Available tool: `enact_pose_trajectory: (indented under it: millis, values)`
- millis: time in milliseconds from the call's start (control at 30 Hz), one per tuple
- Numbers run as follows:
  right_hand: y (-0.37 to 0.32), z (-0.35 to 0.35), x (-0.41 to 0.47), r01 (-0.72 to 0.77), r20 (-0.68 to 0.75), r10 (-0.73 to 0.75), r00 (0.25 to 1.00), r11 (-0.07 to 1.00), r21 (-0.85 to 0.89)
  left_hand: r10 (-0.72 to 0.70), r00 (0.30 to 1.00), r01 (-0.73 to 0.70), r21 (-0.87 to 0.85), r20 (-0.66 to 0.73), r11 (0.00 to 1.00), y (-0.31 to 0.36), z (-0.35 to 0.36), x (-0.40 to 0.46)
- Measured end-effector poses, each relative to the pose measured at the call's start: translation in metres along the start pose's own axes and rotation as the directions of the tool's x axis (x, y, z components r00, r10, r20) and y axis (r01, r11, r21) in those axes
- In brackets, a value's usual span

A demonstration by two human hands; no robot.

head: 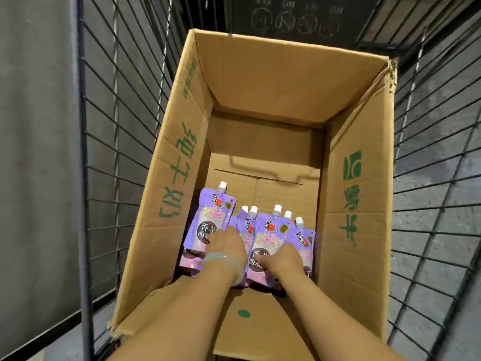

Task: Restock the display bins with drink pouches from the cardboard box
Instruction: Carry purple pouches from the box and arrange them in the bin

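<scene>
An open cardboard box [359, 178] with green print stands inside a black wire cart. At its near end lie several purple drink pouches with white caps. One pouch [212, 220] lies at the left, and a bunch of pouches [270, 231] sits to its right. Both my arms reach down into the box. My left hand [227, 243], with a pale bracelet on the wrist, grips pouches between the left one and the bunch. My right hand [283, 259] closes on the lower part of the right bunch. The fingertips are hidden among the pouches.
The wire cart walls [117, 131] rise close around the box on the left, right and far side. The far half of the box floor [263, 188] is bare cardboard. A dark panel with chalk marks [294, 19] stands behind the cart. A grey floor shows outside.
</scene>
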State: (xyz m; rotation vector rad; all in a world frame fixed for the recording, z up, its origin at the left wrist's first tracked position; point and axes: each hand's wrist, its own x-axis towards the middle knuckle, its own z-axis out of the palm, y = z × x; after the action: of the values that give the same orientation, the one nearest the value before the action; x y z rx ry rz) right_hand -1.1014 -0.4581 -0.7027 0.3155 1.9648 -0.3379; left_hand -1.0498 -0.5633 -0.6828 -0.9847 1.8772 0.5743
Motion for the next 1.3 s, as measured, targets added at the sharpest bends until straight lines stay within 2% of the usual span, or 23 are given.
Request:
enact_pose_trajectory:
  millis: [167,300,400,500,600,700,900,1033,1167,1300]
  values:
    - [-0.002,-0.002,-0.008,0.055,0.031,-0.058,0.998,0.995,0.084,-0.011,1.000,0.014,-0.170,0.018,0.985,0.006,-0.001,-0.006]
    - [-0.002,-0.016,-0.024,0.070,0.068,-0.100,0.993,0.932,0.356,-0.050,0.999,0.053,-0.406,0.017,0.912,-0.008,-0.022,-0.019]
    - [-0.011,-0.036,-0.047,0.120,0.084,-0.183,0.980,0.865,0.487,0.025,1.000,-0.028,-0.683,-0.014,0.730,-0.019,-0.042,-0.040]
    - [-0.029,-0.066,-0.086,0.289,0.009,-0.352,0.936,0.782,0.553,0.118,0.983,-0.180,-0.842,-0.139,0.508,-0.022,-0.070,-0.076]
    - [-0.047,-0.098,-0.137,0.517,-0.117,-0.548,0.828,0.667,0.536,0.171,0.944,-0.327,-0.869,-0.283,0.372,-0.021,-0.104,-0.113]
    - [-0.059,-0.127,-0.190,0.691,-0.226,-0.691,0.687,0.524,0.499,0.210,0.880,-0.470,-0.844,-0.426,0.260,-0.020,-0.137,-0.158]
    - [-0.066,-0.182,-0.298,0.822,-0.302,-0.829,0.470,0.286,0.493,0.268,0.705,-0.693,-0.718,-0.657,0.066,-0.020,-0.190,-0.263]
    - [-0.059,-0.208,-0.364,0.864,-0.272,-0.897,0.348,0.195,0.465,0.244,0.619,-0.760,-0.648,-0.746,-0.055,-0.027,-0.201,-0.338]
    - [-0.039,-0.220,-0.427,0.890,-0.186,-0.962,0.200,0.099,0.445,0.147,0.519,-0.833,-0.537,-0.842,-0.133,-0.042,-0.186,-0.411]
    - [-0.009,-0.212,-0.482,0.912,-0.084,-0.995,0.047,0.009,0.411,0.015,0.450,-0.882,-0.447,-0.893,-0.151,-0.066,-0.148,-0.489]
